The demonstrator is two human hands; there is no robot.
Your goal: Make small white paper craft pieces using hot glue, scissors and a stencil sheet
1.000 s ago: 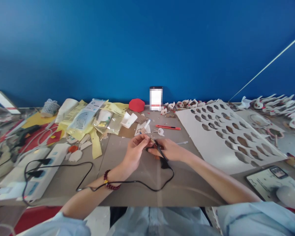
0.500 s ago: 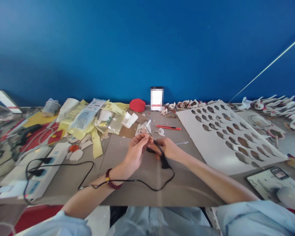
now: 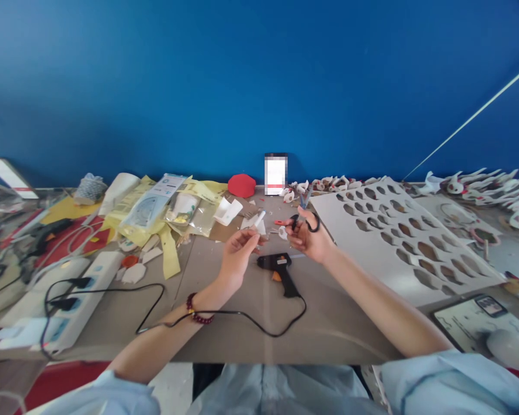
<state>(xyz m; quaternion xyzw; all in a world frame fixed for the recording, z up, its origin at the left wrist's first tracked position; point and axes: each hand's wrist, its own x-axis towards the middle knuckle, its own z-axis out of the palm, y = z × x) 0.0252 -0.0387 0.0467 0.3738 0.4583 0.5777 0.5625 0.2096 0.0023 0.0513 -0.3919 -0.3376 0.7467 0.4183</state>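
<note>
My right hand is closed on black-handled scissors, their blades pointing up and away toward the wall. My left hand is pinched, thumb against fingers, above the table; whatever sits between its fingertips is too small to make out. Between and below the hands a black glue gun lies on its side, nozzle to the left, its cord looping across my left forearm. Just beyond the hands are a white marker-like stick and an orange-red cutter, partly hidden by my right hand.
On the left are a power strip with plugs, yellow packets and paper scraps. A phone leans on the blue wall beside a red shape. A punched white sheet, another phone and white cut-outs lie right.
My right hand has moved right and up with the scissors, away from my left hand. The glue gun, partly covered before, now shows fully. My left hand has stayed nearly in place.
</note>
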